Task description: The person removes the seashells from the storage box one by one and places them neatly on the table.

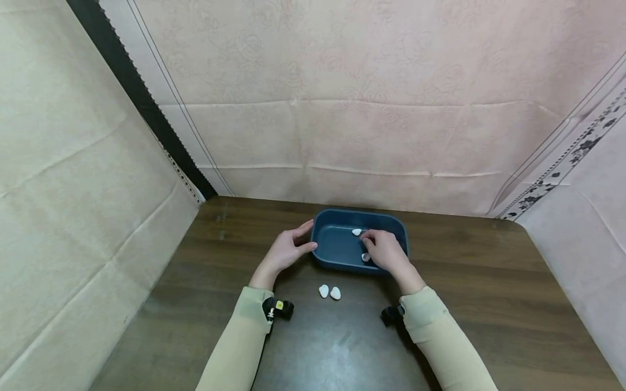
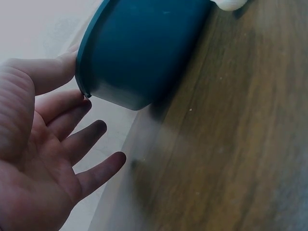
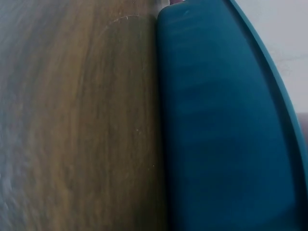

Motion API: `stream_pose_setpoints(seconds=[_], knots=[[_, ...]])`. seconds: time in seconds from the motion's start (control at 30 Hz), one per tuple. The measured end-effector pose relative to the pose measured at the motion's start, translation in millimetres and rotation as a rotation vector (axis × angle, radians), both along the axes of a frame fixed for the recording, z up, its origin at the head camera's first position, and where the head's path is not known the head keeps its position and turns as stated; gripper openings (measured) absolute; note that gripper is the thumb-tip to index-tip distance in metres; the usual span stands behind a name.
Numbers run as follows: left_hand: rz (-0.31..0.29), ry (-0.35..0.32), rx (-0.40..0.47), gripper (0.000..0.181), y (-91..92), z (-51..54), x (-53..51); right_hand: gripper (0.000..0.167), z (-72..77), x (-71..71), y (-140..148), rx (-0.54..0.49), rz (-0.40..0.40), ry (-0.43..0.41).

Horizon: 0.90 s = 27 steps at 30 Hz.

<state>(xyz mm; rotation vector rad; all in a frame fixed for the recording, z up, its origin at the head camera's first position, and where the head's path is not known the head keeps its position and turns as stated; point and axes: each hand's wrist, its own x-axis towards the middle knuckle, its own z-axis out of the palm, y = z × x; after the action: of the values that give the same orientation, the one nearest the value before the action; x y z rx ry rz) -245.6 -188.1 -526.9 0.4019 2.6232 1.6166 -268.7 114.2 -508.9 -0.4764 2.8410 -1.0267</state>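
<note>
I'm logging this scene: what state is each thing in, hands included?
Blue rectangular tray: upright, open-topped, on the brown wood-grain table.
Two white pebble-like pieces: inside the tray.
Two more white pieces: lying on the table.
Left hand: fingers extended, touching the tray.
Right hand: fingers bent, at the tray; grip unclear.
</note>
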Motion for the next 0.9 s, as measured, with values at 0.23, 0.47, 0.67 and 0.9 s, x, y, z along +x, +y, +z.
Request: stream_pose_setpoints(seconds=[0.23, 0.47, 0.67, 0.9], knots=[[0.0, 0.0, -0.001, 0.063, 0.7, 1.0, -0.2, 0.023, -1.7, 0.9, 2.0, -0.059, 0.084, -0.081], [0.002, -0.003, 0.0, 0.063, 1.0, 1.3, 0.9, 0.027, -3.7, -2.7, 1.6, -0.036, 0.154, -0.12], [0.007, -0.009, -0.01, 0.063, 1.2, 0.6, 0.5, 0.025, -2.6, -4.2, 0.0, 0.003, 0.134, -0.171], [0.008, -0.008, -0.014, 0.064, 0.4, -0.8, 0.0, 0.018, -2.9, -4.7, -2.2, 0.045, 0.116, -0.166]])
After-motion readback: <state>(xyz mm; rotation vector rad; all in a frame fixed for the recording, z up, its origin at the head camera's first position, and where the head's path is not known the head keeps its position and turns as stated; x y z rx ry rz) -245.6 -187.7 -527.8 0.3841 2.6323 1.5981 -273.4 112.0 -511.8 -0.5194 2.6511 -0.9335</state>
